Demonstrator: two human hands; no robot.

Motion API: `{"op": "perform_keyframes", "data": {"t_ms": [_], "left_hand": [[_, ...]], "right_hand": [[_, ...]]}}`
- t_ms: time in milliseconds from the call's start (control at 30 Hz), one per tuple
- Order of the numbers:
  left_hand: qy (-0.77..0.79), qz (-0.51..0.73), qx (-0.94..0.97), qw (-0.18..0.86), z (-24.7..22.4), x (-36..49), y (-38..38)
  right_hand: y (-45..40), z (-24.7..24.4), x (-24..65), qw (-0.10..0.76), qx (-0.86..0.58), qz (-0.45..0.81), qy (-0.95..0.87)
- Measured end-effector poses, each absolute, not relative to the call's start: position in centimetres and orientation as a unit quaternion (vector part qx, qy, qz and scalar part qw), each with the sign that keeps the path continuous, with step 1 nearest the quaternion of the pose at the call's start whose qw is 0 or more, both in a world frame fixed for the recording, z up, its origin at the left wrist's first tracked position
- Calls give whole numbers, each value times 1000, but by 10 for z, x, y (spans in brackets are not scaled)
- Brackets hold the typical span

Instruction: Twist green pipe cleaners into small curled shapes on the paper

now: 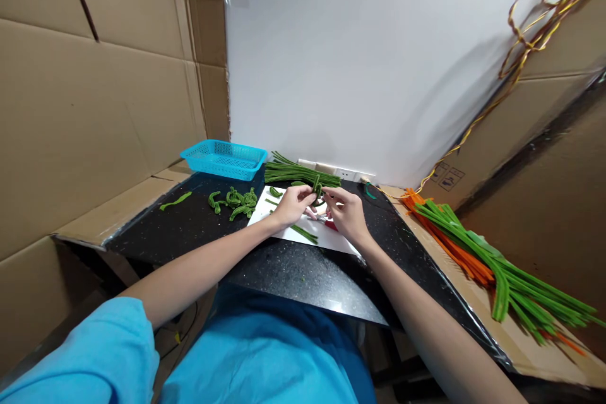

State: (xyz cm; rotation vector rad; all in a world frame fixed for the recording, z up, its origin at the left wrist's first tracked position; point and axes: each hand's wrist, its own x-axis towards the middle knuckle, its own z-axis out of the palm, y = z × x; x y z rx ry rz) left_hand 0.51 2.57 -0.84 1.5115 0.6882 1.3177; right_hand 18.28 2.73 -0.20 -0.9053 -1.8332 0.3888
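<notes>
Pinching narrowly with left hand and right hand on green strip | apparently bending it above white sheet | likely calls for steady two-sided grip | near curled pieces left, strip bundle far

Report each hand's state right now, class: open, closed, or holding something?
Left hand: closed, holding a bent green piece.
Right hand: curled at that piece; grip cannot be told.
</notes>
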Motion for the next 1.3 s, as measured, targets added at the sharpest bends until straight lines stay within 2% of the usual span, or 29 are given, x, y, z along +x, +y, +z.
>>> {"op": "perform_keyframes", "data": {"t_ms": [433, 833, 1067, 1300], "left_hand": [[287, 542, 622, 487, -16, 4, 33], [319, 495, 670, 452, -19, -4, 36], [324, 457, 700, 442, -21, -6, 36], [335, 434, 685, 479, -19, -2, 35]], "right_hand": [[25, 0, 181, 500, -390, 181, -751], [21, 3, 178, 512, -375, 279, -721], [20, 2, 177, 509, -393, 261, -720], [27, 1, 180, 534, -420, 380, -628]]}}
